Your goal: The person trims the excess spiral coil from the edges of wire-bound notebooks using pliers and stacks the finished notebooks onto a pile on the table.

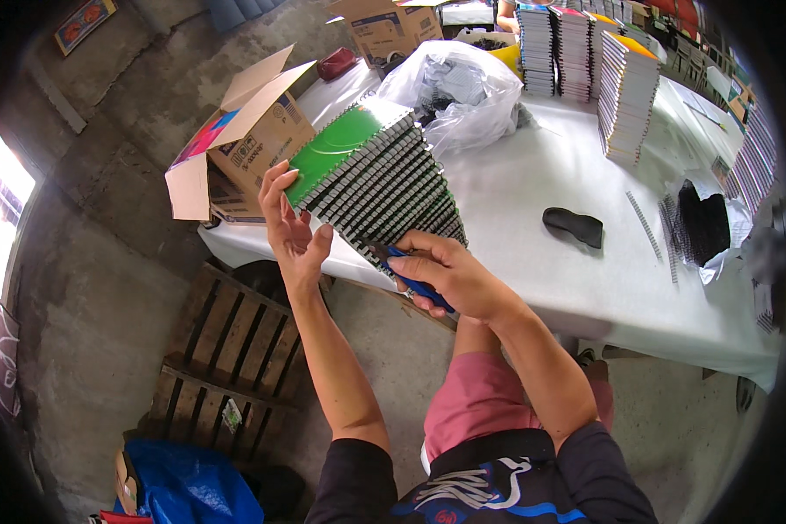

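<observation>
A tall stack of wire-bound notebooks (393,188) with black spiral bindings stands at the table's near left edge, leaning toward me. A green cover (345,144) tops it. My left hand (293,227) is open at the stack's left corner, its fingertips by the green cover and its thumb apart. My right hand (450,272) is closed around blue-handled pliers (421,286). Their dark jaws meet the lower left binding ends of the stack; the exact contact is too small to make out.
An open cardboard box (258,148) stands left of the stack. Behind it lies a clear plastic bag (454,87) of scraps. More notebook stacks (624,105) rise at the back right. On the white-covered table (515,262) lie a black curved object (573,227) and binding strips (644,225).
</observation>
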`<state>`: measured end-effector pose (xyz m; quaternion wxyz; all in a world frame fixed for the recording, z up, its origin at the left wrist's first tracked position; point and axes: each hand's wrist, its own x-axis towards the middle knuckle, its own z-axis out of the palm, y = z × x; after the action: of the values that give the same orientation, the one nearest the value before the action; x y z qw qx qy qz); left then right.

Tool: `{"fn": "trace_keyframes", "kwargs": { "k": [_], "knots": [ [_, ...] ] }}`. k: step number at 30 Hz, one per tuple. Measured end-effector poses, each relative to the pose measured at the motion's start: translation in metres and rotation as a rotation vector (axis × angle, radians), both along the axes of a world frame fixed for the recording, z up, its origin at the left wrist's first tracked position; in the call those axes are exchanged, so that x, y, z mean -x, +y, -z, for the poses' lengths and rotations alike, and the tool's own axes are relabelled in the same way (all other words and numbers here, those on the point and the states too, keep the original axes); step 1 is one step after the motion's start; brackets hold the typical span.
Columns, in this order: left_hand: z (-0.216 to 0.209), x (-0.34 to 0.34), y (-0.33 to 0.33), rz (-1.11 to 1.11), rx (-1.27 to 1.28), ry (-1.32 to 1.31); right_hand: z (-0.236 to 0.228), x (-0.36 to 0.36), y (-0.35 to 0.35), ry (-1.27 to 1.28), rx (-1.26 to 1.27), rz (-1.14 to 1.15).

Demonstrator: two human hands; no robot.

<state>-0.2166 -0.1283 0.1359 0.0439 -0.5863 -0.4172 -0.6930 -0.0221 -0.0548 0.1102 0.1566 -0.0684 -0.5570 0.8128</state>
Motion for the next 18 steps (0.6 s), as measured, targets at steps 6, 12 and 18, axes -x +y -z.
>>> {"fn": "trace_keyframes", "kwargs": {
  "k": [6,12,18],
  "knots": [
    [0.0,-0.003,0.001,-0.017,0.006,-0.007,0.0,-0.003,0.0,-0.006,-0.21,0.159],
    [0.001,0.0,0.0,-0.008,0.002,-0.02,0.01,-0.01,-0.021,0.041,-1.228,0.808],
    [0.0,-0.001,0.0,0.008,0.009,-0.013,0.017,-0.008,-0.022,0.021,-1.402,0.915]
  ]
}}
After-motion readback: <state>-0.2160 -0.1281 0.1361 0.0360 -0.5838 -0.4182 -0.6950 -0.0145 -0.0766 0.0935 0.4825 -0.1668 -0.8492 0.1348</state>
